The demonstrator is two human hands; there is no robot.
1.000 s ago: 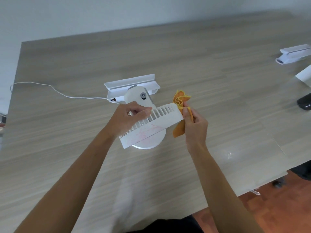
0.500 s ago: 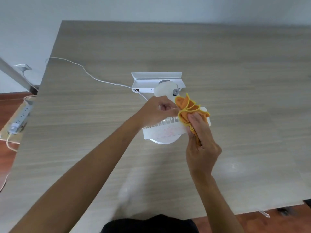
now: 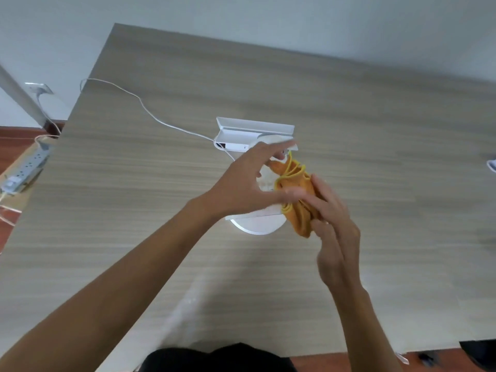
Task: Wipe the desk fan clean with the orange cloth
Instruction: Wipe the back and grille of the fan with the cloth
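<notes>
Presumably soft orange cloth (image 3: 296, 208), bunched, pinched in right hand (image 3: 332, 226) at 3 o'clock of desk fan (image 3: 257, 224); left hand (image 3: 247, 189) spread, empty. Light plastic; base best steadied.

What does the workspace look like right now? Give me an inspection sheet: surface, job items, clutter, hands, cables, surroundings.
Surface: wooden table, mostly bare.
Job's things: white desk fan, largely hidden by the hands; orange cloth bunched against its right side.
Clutter: white shelf-like piece behind the fan; a white object at the right edge, cut off.
Hands: left hand fingers spread over the fan, blurred, grip unclear; right hand holds the cloth.
Cables: white cable runs off the table's left edge.
Surroundings: power strip on the floor to the left; pale wall behind.
</notes>
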